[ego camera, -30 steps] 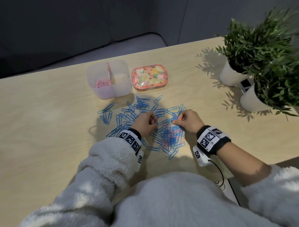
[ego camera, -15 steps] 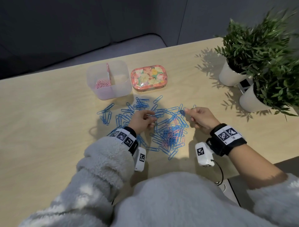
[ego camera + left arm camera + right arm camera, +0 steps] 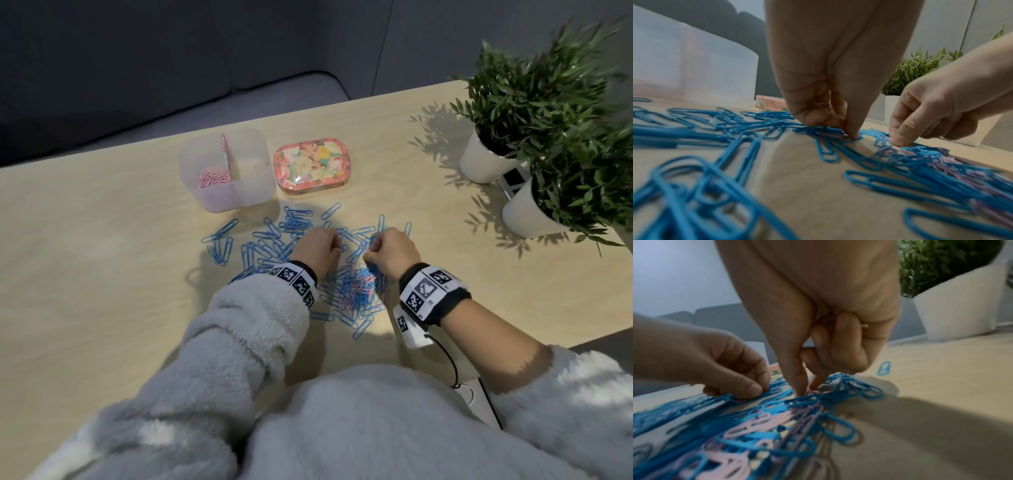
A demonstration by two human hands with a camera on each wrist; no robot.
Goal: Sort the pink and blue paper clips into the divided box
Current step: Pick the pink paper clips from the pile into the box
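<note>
Blue paper clips [image 3: 263, 246] lie spread over the wooden table, with a mixed pink and blue pile [image 3: 356, 291] between my wrists. The clear divided box [image 3: 246, 195] stands behind them; pink clips [image 3: 212, 178] fill its left compartment, and the right one looks bare. My left hand [image 3: 337, 245] is curled over the pile. It holds pink clips in its palm [image 3: 818, 104] and its fingertip presses on a pink clip [image 3: 838, 136]. My right hand [image 3: 807, 389] pinches at a pink clip [image 3: 813, 392] on top of the pile with thumb and forefinger.
A floral tin [image 3: 311, 166] sits right of the box. Two potted plants in white pots [image 3: 483, 164] [image 3: 527, 212] stand at the table's right edge. A lone blue clip [image 3: 884, 368] lies right of the pile. A cable [image 3: 445, 356] trails near the front edge.
My right hand had swung out to the right with a blue clip half a second ago and is now back at the pile. The left hand has stayed over the pile.
</note>
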